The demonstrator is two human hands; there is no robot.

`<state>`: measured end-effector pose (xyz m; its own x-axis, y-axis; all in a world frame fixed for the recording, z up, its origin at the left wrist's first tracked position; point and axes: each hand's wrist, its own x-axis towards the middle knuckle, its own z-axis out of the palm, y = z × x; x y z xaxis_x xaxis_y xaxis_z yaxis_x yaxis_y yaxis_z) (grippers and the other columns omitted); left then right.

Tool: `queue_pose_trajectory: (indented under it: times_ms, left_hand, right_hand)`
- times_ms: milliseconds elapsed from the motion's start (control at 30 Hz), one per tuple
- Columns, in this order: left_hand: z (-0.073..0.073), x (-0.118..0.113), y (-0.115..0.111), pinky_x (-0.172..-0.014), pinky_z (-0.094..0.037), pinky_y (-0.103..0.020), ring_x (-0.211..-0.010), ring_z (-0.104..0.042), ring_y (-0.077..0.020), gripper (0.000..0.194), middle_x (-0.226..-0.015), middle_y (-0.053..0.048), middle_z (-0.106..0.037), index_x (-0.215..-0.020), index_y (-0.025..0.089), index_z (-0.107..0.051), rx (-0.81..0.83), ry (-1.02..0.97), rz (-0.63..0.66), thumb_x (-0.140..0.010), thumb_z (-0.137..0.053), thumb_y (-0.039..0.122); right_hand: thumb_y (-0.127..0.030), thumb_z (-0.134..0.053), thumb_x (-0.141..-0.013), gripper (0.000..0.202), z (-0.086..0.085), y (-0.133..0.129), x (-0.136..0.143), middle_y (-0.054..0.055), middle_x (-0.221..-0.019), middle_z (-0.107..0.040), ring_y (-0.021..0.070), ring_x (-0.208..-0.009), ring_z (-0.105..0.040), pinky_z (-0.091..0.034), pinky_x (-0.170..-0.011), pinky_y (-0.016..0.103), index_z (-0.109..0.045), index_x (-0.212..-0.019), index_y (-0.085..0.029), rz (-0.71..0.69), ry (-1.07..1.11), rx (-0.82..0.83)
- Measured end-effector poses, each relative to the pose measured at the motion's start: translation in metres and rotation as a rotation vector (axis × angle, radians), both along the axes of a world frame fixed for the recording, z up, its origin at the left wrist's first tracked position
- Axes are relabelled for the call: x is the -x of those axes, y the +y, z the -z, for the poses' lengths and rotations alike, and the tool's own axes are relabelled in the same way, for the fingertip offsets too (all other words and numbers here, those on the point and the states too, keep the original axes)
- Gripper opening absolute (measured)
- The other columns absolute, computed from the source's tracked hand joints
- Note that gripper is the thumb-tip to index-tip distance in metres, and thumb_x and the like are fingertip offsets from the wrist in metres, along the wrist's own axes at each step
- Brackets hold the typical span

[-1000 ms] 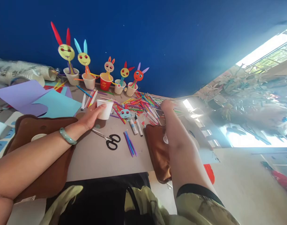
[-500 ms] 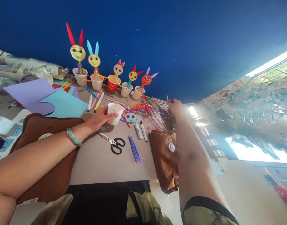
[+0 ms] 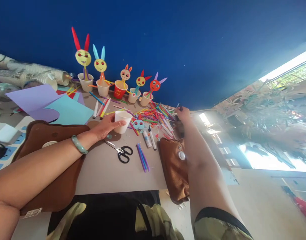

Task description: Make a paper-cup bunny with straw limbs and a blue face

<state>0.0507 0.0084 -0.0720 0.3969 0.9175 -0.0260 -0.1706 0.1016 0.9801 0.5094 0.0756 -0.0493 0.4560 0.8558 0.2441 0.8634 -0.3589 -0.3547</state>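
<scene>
Head view: the left hand (image 3: 106, 127) grips a white paper cup (image 3: 125, 118) by its side, thumb across the near wall; the fingers behind are hidden. The cup is near the middle of the table (image 3: 105, 176), mouth up, just left of a blue cut-out face (image 3: 138, 124). Whether its base touches the surface cannot be determined. The right hand (image 3: 184, 115) is beside the far end of a pile of coloured sticks (image 3: 155, 115). A small dark item (image 3: 180, 106) shows at its fingers; these are largely concealed, so their grip cannot be confirmed and the item is not identifiable. The right forearm covers part of a brown pouch (image 3: 174, 173). The left forearm crosses a brown cushion (image 3: 55, 183). The scissors' (image 3: 124, 154) blade tips are obscured near the left wrist. Glare washes out the right background.
</scene>
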Motion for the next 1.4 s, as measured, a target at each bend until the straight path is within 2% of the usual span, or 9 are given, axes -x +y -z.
queue_pose_trajectory:
  times_ms: [133, 333, 433, 633, 833, 1067, 1133, 1233, 1400]
  left_hand:
    - [0.001, 0.000, 0.001, -0.076, -0.050, -0.032, -0.096, -0.065, -0.0273, 0.067, -0.109, -0.013, -0.075, -0.112, 0.015, -0.073, -0.006, 0.002, 0.009, -0.060, -0.088, 0.055]
    - [0.002, 0.001, 0.001, -0.077, -0.051, -0.031, -0.099, -0.065, -0.0275, 0.065, -0.113, -0.012, -0.075, -0.114, 0.016, -0.074, -0.025, -0.010, 0.033, -0.063, -0.087, 0.055]
    - [0.001, 0.001, 0.000, -0.076, -0.050, -0.030, -0.097, -0.065, -0.0265, 0.062, -0.111, -0.012, -0.075, -0.114, 0.017, -0.074, -0.033, -0.008, 0.043, -0.066, -0.086, 0.055]
    - [-0.002, 0.001, -0.002, -0.075, -0.050, -0.032, -0.096, -0.066, -0.0271, 0.065, -0.112, -0.013, -0.075, -0.115, 0.016, -0.074, -0.013, -0.005, 0.029, -0.064, -0.086, 0.054]
    - [-0.001, 0.002, -0.001, -0.077, -0.050, -0.032, -0.098, -0.066, -0.0274, 0.067, -0.112, -0.013, -0.075, -0.114, 0.014, -0.073, -0.013, 0.013, 0.025, -0.063, -0.086, 0.055]
    - [-0.001, 0.002, 0.000, -0.075, -0.050, -0.030, -0.098, -0.066, -0.0269, 0.067, -0.112, -0.013, -0.074, -0.115, 0.014, -0.072, 0.008, -0.003, 0.034, -0.064, -0.086, 0.055]
    - [-0.002, 0.002, -0.001, -0.073, -0.049, -0.029, -0.095, -0.066, -0.0262, 0.066, -0.109, -0.013, -0.075, -0.113, 0.013, -0.072, 0.013, -0.011, 0.039, -0.065, -0.085, 0.055]
    - [-0.004, 0.001, -0.002, -0.074, -0.050, -0.030, -0.096, -0.066, -0.0266, 0.068, -0.112, -0.013, -0.074, -0.114, 0.013, -0.072, 0.009, -0.016, 0.026, -0.063, -0.085, 0.056]
    - [-0.009, 0.001, -0.004, -0.079, -0.051, -0.032, -0.101, -0.067, -0.0270, 0.069, -0.114, -0.012, -0.074, -0.114, 0.015, -0.073, 0.019, -0.048, 0.007, -0.060, -0.088, 0.054]
  right_hand:
    - [-0.022, -0.050, -0.085, 0.022, -0.002, 0.002, -0.001, 0.014, -0.096, -0.074, 0.0250, -0.091, -0.064, -0.049, -0.087, 0.034, -0.070, -0.090, -0.015, 0.020, 0.009, -0.043]
    - [-0.022, -0.047, -0.090, 0.026, -0.020, 0.000, -0.008, 0.016, -0.100, -0.074, 0.0247, -0.089, -0.065, -0.050, -0.083, 0.034, -0.067, -0.104, -0.013, 0.044, 0.029, -0.075]
    - [-0.021, -0.048, -0.090, 0.023, -0.024, 0.000, -0.008, 0.015, -0.098, -0.075, 0.0245, -0.088, -0.065, -0.051, -0.082, 0.033, -0.067, -0.100, -0.012, 0.040, 0.033, -0.063]
    - [-0.018, -0.051, -0.087, 0.016, -0.015, -0.001, 0.002, 0.012, -0.094, -0.074, 0.0244, -0.090, -0.064, -0.049, -0.086, 0.033, -0.067, -0.084, -0.017, 0.001, 0.034, -0.031]
    - [-0.027, -0.059, -0.082, 0.012, -0.009, 0.002, 0.011, 0.011, -0.083, -0.072, 0.0282, -0.091, -0.063, -0.049, -0.089, 0.038, -0.062, -0.072, -0.020, -0.065, 0.052, -0.026]
    - [-0.027, -0.061, -0.083, 0.017, -0.006, 0.002, 0.016, 0.011, -0.076, -0.070, 0.0292, -0.093, -0.063, -0.047, -0.094, 0.044, -0.049, -0.072, -0.023, -0.092, 0.188, -0.175]
    - [-0.028, -0.060, -0.086, 0.015, -0.007, 0.000, 0.015, 0.008, -0.073, -0.069, 0.0263, -0.088, -0.065, -0.050, -0.089, 0.042, -0.047, -0.078, -0.023, -0.076, 0.262, -0.242]
    - [-0.036, -0.057, -0.089, 0.017, -0.012, -0.003, 0.012, 0.004, -0.071, -0.068, 0.0193, -0.067, -0.063, -0.052, -0.067, 0.032, -0.045, -0.086, -0.024, -0.046, 0.398, -0.329]
    - [-0.040, -0.049, -0.092, 0.018, -0.035, -0.007, 0.007, -0.003, -0.073, -0.068, 0.0064, -0.036, -0.033, -0.031, -0.041, 0.022, -0.038, -0.091, -0.026, -0.014, 0.584, -0.431]
